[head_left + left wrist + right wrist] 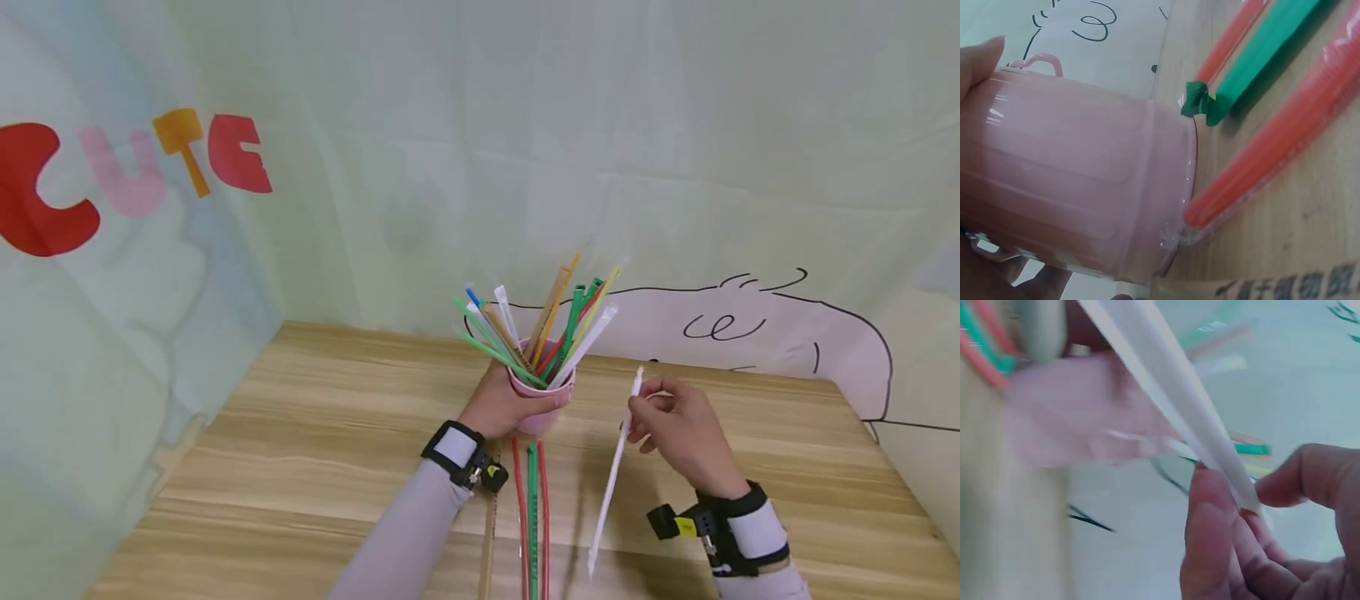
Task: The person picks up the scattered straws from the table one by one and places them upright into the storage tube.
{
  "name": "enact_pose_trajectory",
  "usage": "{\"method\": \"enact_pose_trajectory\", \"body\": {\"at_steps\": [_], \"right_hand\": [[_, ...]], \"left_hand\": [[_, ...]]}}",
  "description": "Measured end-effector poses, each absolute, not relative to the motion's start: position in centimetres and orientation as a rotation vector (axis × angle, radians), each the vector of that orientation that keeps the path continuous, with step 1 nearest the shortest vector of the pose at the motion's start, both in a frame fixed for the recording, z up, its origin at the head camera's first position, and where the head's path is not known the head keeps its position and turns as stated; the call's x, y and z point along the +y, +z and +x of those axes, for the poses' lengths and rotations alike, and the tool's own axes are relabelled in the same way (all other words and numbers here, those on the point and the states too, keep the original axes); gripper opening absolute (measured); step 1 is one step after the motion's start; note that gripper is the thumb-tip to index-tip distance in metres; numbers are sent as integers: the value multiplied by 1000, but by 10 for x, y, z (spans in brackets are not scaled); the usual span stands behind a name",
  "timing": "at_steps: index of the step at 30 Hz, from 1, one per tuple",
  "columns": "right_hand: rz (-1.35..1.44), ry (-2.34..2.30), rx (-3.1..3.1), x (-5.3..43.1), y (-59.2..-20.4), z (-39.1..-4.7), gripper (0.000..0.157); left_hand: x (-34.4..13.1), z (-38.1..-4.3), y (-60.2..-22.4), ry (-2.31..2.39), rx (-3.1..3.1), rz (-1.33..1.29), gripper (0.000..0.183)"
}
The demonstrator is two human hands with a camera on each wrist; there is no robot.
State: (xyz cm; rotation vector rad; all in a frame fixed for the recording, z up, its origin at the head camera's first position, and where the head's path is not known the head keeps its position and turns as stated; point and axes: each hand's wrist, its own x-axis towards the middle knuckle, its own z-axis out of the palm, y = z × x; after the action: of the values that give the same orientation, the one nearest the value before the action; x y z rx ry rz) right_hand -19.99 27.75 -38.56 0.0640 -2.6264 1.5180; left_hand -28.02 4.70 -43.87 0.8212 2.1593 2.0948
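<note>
A pink cup shaped like a small bin, with small side handles, stands on the wooden table. My left hand grips it round its side, the thumb across the front below the rim. Several wrapped straws in green, white, brown, yellow and red lean outward from the cup. To the right of the cup, my right hand pinches a white paper-wrapped straw near its upper end between thumb and fingers. That straw hangs tilted, its lower end toward me. In the right wrist view the white straw crosses in front of the blurred cup.
In front of the cup lie a green straw, two red straws and a brown straw, lengthwise toward me on the table. A printed curtain hangs behind the table's far edge and along the left.
</note>
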Motion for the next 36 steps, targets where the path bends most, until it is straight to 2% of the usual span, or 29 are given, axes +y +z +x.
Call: {"method": "enact_pose_trajectory", "body": {"at_steps": [10,14,20,29,36], "right_hand": [[81,1691,-1983,287,-320,-201,18],[112,1457,-2035,279,-310,-206,19],[138,1139,-2222,255,-326,-220,26],[113,1098,-2408,228,-367,-240,23],[86,1119,-2432,225,-389,-244,23]], "left_hand": [[47,-280,-440,2070,2199,835,73],[46,-283,-444,2070,2204,825,75],[48,-296,-462,2064,2222,797,78],[48,-303,-472,2024,2267,769,86],[51,-300,-468,2009,2266,793,83]]}}
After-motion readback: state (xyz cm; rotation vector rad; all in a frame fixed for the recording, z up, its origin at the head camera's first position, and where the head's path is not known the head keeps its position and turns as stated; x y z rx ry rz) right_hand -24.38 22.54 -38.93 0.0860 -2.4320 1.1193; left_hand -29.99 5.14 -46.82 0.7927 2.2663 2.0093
